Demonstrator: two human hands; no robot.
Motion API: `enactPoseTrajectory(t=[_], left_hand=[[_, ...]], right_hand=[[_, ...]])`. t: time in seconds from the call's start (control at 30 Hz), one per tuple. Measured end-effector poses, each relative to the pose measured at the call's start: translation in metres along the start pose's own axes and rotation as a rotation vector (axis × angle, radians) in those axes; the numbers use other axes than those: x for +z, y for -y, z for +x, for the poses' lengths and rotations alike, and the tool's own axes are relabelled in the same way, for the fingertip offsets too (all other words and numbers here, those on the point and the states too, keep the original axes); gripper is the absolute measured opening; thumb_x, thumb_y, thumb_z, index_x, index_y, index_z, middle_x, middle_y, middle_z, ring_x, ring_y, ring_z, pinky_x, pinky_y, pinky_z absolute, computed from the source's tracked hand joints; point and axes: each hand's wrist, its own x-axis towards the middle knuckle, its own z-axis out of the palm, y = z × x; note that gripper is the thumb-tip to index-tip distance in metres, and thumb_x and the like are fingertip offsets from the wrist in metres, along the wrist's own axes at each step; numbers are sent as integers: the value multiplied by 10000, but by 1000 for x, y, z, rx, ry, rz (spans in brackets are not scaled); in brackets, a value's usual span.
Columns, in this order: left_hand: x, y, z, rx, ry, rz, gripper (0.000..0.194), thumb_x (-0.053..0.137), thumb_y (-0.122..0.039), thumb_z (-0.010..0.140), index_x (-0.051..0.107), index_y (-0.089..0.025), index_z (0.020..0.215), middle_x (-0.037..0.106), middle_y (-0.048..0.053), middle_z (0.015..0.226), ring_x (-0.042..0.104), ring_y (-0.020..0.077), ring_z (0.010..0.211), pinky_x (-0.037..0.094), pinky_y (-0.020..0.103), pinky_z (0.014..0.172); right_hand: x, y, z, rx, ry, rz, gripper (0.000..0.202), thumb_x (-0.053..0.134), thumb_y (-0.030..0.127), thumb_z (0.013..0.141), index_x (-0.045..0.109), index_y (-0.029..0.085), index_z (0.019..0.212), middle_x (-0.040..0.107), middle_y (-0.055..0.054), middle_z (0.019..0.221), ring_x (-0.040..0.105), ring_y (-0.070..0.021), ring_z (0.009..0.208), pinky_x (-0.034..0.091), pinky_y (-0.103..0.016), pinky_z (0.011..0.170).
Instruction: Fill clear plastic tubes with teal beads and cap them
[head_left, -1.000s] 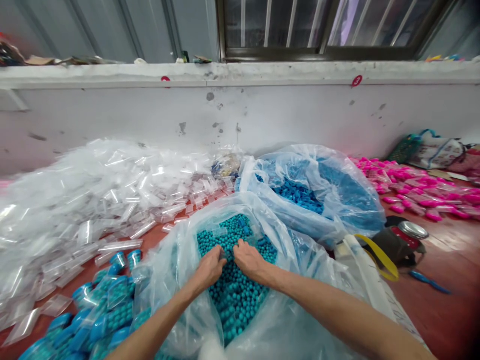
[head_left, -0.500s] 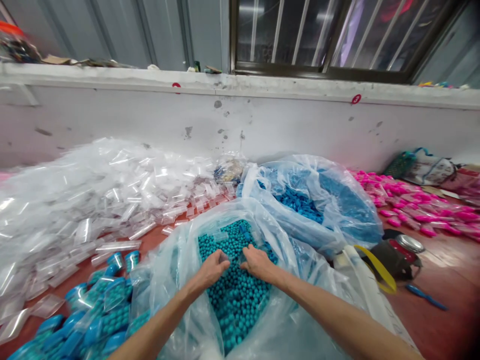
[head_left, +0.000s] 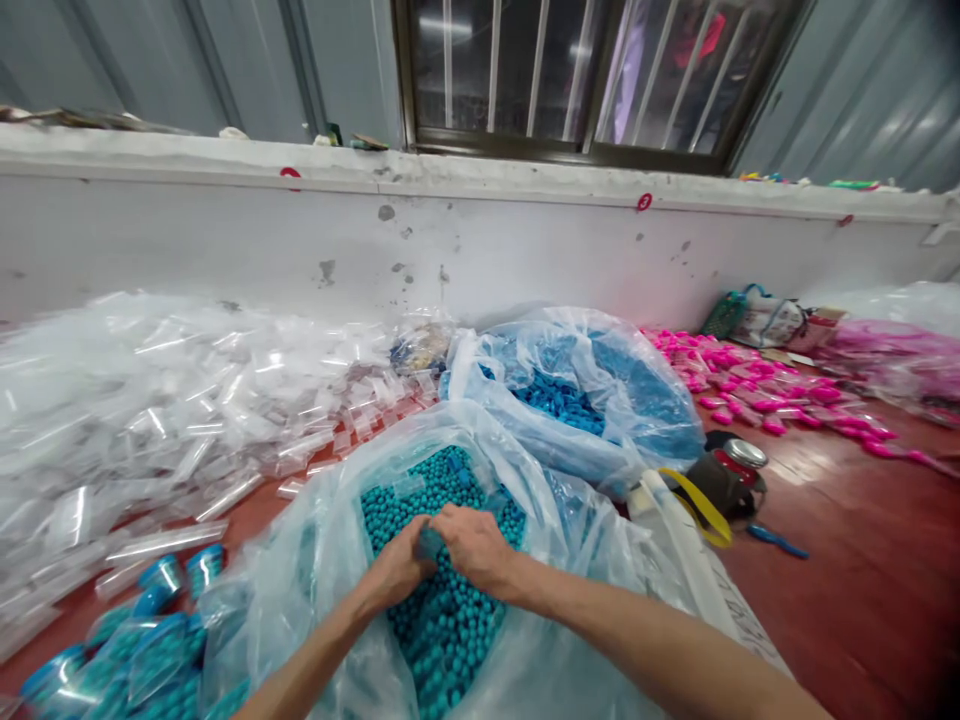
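A large clear plastic bag stands in front of me, filled with small teal beads. Over the beads, my left hand is closed around a small clear plastic container that looks teal. My right hand meets it from the other side, fingers bent at the container's top; whether they hold a cap is hidden. Another clear piece lies on the beads near the bag's far side. At lower left, several blue-capped containers of teal beads lie in a heap.
Empty clear containers form a big pile at left. Behind my bag, another bag holds blue caps. Pink-ended pieces spread at right, near a dark object with a metal top and a blue tool.
The hands were apart over the beads and have come together at the container. The view has swung right, so the scene sits further left.
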Motion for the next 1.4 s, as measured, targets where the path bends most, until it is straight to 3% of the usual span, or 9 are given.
enactPoseTrajectory(t=[0.13,0.27,0.43,0.63,0.9,1.03,1.13,1.23,1.4], left_hand=[[0,-8,-4,-43,-15,249,262,493,-194,654,490,-175,916,551,47,924,507,200,909,373,308,826],[1,-13,-10,-9,-41,262,246,495,-218,663,479,-179,906,540,64,979,503,204,949,381,303,830],[4,-22,-10,125,-96,195,315,538,-197,626,458,-178,930,398,112,1283,310,230,1249,305,302,974],[0,-13,-12,-32,-118,206,526,523,-184,620,383,-135,1125,552,109,1026,519,231,987,397,304,807],[6,-11,-16,-165,-96,438,402,507,-169,603,466,-129,1001,512,127,1047,484,261,1007,376,331,836],[-1,-13,-17,-192,-185,364,366,512,-192,626,441,-123,979,466,148,1115,476,252,1046,357,330,891],[-4,-11,-16,-136,-263,279,369,540,-224,624,424,-144,966,324,165,1302,342,272,1222,300,336,978],[-5,-12,-12,-56,-312,178,388,563,-231,609,413,-160,960,289,163,1342,259,290,1279,290,358,994],[-6,-16,-8,24,-241,-60,531,553,-233,623,326,-149,1095,559,78,948,569,205,821,439,331,740]], right_hand=[[-14,-30,-3,132,27,-265,267,353,59,823,578,143,940,568,-164,1000,567,-246,831,433,-335,634],[-15,-48,0,90,130,-302,283,332,36,822,591,126,890,583,-150,939,586,-214,734,426,-312,606],[-10,-28,20,-3,50,-63,244,430,83,797,580,132,983,600,-104,961,566,-191,868,427,-275,719],[1,-8,38,-13,119,372,291,426,78,749,650,179,906,668,-20,801,604,-150,795,447,-232,709],[1,16,86,-47,4,10,310,569,361,746,630,154,968,644,-118,1008,597,-247,906,463,-314,740],[9,14,104,-40,31,34,176,509,164,760,652,102,844,669,-142,896,602,-238,866,456,-311,759],[7,-1,94,-39,10,60,226,437,77,764,633,100,876,661,-133,909,590,-210,877,447,-299,777],[6,-16,72,-30,-110,251,215,446,106,785,598,132,934,641,-91,952,567,-176,905,433,-280,805],[23,-20,43,89,-67,840,204,435,110,767,595,152,886,625,-11,742,563,-116,607,469,-224,596]])
